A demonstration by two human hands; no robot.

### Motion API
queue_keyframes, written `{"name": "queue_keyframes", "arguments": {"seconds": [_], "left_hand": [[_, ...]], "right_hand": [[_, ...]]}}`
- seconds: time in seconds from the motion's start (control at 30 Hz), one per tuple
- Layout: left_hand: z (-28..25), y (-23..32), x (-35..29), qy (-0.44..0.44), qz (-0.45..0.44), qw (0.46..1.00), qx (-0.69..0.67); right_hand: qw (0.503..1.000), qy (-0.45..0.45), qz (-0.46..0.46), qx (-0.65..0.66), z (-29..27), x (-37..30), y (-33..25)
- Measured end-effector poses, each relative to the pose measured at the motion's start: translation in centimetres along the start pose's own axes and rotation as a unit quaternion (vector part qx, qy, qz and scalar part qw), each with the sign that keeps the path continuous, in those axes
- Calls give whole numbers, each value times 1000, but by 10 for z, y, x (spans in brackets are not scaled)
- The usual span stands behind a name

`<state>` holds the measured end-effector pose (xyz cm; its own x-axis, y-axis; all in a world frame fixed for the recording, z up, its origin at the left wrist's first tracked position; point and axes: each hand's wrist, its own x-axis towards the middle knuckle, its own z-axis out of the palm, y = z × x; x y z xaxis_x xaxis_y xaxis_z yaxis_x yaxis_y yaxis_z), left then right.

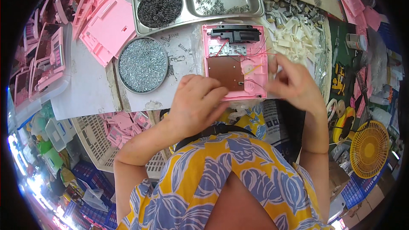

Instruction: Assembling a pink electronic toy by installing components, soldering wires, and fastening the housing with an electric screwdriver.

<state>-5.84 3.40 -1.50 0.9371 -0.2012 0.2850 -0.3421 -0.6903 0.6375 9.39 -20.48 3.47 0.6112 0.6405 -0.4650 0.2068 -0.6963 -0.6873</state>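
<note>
1. Wires, thin and red, on the open pink casing could snag or pull loose if a finger drags across them; the brown board might shift.
2. Casing lies flat on the white table, just beside the round tin of screws, black part at its top.
3. Left hand rests on its lower edge, fingers curled together; right hand pinches at its right side, on what I cannot tell.

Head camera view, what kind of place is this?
Likely a small assembly workbench for plastic gadgets. An open pink casing with a circuit board lies at the hands, a round tin of small metal parts sits beside it, and pink shells pile up nearby.
</note>
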Motion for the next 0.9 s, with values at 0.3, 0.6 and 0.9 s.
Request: {"name": "queue_keyframes", "arguments": {"seconds": [0.3,0.6,0.9], "left_hand": [[41,13,17,-21,143,989,-42],[33,-1,-7,-1,149,988,-30],[8,-19,-49,78,-118,988,-66]], "right_hand": [[915,-20,-219,337,38,-54,3],[934,118,-305,-143,66,-16,23],[931,175,-290,-135,82,-17,-5]]}}
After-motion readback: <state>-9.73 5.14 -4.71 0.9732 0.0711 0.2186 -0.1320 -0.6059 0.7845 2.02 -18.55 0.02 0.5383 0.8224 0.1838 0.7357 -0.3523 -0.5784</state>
